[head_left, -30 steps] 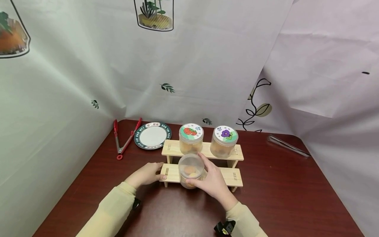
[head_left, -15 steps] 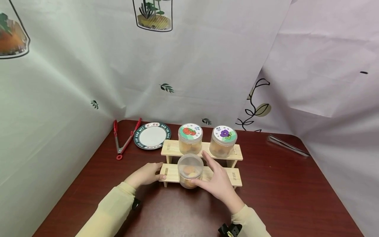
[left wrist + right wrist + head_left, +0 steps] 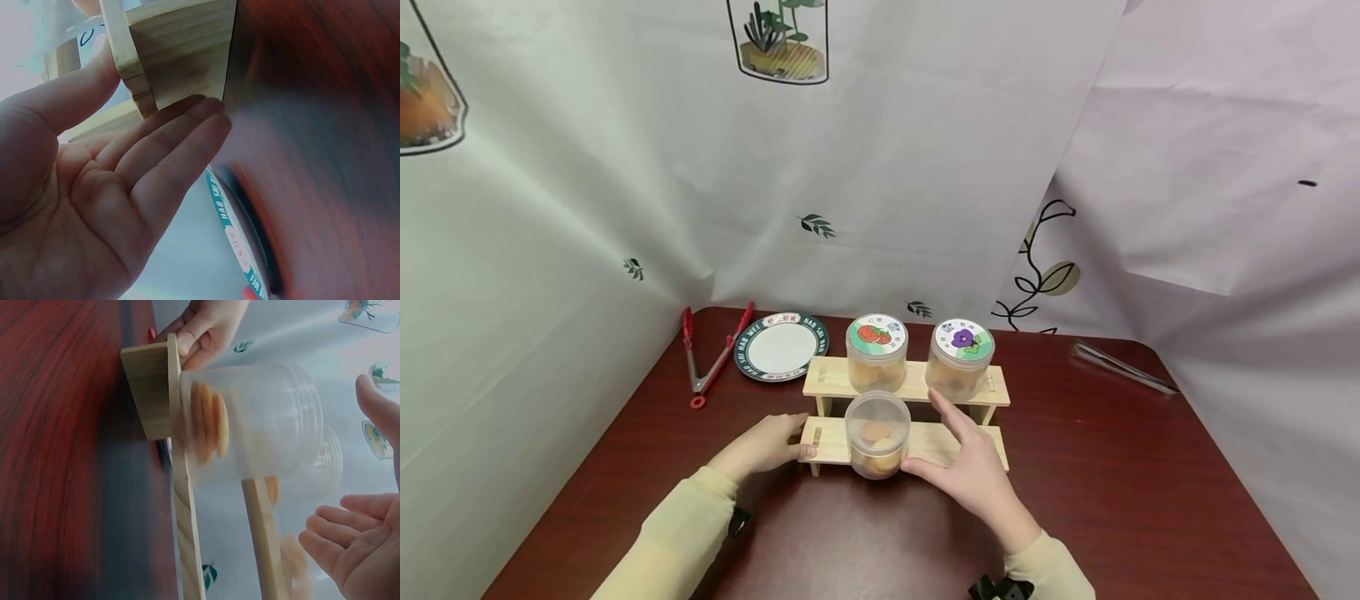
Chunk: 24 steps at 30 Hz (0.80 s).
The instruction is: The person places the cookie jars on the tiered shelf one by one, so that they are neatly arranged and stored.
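Observation:
A clear lidless jar (image 3: 877, 437) with round cookies inside stands upright on the lower tier of a two-step wooden rack (image 3: 831, 439). My left hand (image 3: 765, 446) grips the left end of that tier. Its thumb (image 3: 81, 94) lies over the board and its fingers (image 3: 172, 140) lie along the end leg. Just right of the jar is my right hand (image 3: 973, 467), thumb and fingers spread, holding nothing. In the right wrist view, a gap shows between the jar (image 3: 250, 425) and the right hand's fingers (image 3: 350, 528).
On the upper tier stand two lidded jars, one with a strawberry lid (image 3: 876, 335) and one with a purple-flower lid (image 3: 962, 340). Red-handled tongs (image 3: 700, 383) and a green-rimmed plate (image 3: 781, 375) lie at the back left. Clear tongs (image 3: 1123, 367) lie at the right.
My right hand has let go of the lidless jar and drawn away to the right, its fingers spreading. The left hand stays at the rack's end. The head view has shifted slightly.

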Each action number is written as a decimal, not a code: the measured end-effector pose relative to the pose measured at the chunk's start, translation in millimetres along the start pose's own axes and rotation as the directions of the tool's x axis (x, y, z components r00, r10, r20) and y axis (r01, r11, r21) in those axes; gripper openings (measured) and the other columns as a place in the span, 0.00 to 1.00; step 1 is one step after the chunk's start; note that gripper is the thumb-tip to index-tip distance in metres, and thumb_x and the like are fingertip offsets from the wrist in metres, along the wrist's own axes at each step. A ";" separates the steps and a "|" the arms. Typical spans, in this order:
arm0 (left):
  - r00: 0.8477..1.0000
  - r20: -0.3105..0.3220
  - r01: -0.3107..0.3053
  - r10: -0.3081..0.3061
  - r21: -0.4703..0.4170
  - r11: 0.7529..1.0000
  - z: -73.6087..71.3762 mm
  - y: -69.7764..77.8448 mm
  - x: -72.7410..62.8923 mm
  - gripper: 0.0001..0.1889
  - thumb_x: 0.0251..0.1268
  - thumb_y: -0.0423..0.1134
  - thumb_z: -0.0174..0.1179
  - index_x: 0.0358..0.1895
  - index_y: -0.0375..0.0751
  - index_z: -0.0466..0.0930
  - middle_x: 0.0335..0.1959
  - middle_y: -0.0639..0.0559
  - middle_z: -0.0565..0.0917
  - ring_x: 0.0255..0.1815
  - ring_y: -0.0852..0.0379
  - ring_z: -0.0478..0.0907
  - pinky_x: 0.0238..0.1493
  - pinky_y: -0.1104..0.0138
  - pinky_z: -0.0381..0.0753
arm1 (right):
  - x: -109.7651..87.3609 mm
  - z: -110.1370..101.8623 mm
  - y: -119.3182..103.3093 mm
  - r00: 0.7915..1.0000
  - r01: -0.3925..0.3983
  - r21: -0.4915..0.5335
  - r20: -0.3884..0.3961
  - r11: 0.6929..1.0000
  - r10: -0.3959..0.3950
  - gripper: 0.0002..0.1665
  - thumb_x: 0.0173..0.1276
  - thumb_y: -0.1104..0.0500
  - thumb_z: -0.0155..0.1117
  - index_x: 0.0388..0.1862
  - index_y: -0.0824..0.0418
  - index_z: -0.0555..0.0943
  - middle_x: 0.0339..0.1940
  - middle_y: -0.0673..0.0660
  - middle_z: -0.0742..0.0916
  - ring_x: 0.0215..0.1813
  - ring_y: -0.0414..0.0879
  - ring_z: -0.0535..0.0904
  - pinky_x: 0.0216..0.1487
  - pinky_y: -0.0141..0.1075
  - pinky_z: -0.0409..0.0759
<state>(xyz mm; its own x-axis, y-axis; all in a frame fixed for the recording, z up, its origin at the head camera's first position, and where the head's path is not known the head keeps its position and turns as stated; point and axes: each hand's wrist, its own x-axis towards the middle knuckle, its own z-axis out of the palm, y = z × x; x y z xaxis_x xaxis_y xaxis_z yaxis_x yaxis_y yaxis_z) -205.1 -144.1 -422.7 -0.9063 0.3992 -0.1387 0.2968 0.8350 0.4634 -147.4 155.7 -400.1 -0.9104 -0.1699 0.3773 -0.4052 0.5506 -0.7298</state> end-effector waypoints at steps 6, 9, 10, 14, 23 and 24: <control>0.995 -0.100 0.002 -0.004 -0.018 1.000 4.9 -1.5 -1.8 0.28 0.53 0.44 0.70 0.53 0.29 0.77 0.46 0.42 0.85 0.49 0.46 0.81 0.51 0.53 0.77 | -4.6 -12.8 5.8 0.999 0.015 -0.097 -0.038 0.995 -0.019 0.55 0.43 0.45 0.80 0.69 0.57 0.68 0.65 0.57 0.76 0.61 0.54 0.76 0.56 0.50 0.76; 0.990 -0.142 -0.008 0.004 -0.030 1.000 6.6 -5.5 -3.4 0.28 0.52 0.45 0.70 0.54 0.30 0.78 0.47 0.41 0.84 0.50 0.46 0.81 0.51 0.53 0.77 | -6.0 -19.0 9.8 0.999 0.014 -0.094 -0.042 0.995 -0.018 0.53 0.44 0.47 0.80 0.69 0.58 0.68 0.66 0.56 0.76 0.61 0.54 0.77 0.56 0.49 0.76; 0.988 -0.152 -0.014 0.009 -0.031 0.999 6.7 -7.3 -4.3 0.30 0.51 0.47 0.70 0.54 0.30 0.78 0.48 0.41 0.84 0.50 0.46 0.81 0.52 0.53 0.77 | -6.6 -21.0 10.9 0.999 0.013 -0.081 -0.042 0.997 -0.016 0.53 0.44 0.48 0.80 0.69 0.59 0.68 0.66 0.56 0.76 0.61 0.55 0.76 0.57 0.48 0.76; 0.985 -0.173 -0.023 0.016 -0.040 0.999 5.1 -14.3 -7.1 0.35 0.51 0.54 0.69 0.56 0.31 0.77 0.51 0.39 0.83 0.52 0.46 0.80 0.53 0.53 0.77 | -9.6 -29.6 16.3 0.999 0.003 -0.065 -0.049 0.998 -0.006 0.52 0.45 0.50 0.80 0.68 0.60 0.68 0.65 0.57 0.77 0.61 0.55 0.77 0.57 0.47 0.76; 0.970 -0.239 -0.020 0.041 0.089 0.996 -4.3 -10.4 -14.0 0.33 0.55 0.56 0.66 0.55 0.31 0.77 0.48 0.40 0.83 0.49 0.45 0.81 0.50 0.52 0.78 | -15.4 -47.8 32.9 0.994 0.034 -0.106 -0.102 0.994 -0.045 0.49 0.47 0.56 0.80 0.68 0.63 0.68 0.62 0.60 0.79 0.59 0.55 0.77 0.57 0.21 0.69; 0.965 -0.259 -0.012 0.037 0.098 0.995 -5.0 -10.0 -15.1 0.32 0.56 0.56 0.65 0.55 0.32 0.77 0.48 0.40 0.83 0.49 0.45 0.81 0.50 0.52 0.78 | -16.1 -49.4 35.4 0.993 0.042 -0.123 -0.108 0.992 -0.055 0.49 0.47 0.56 0.79 0.68 0.63 0.68 0.61 0.60 0.79 0.59 0.55 0.78 0.57 0.20 0.68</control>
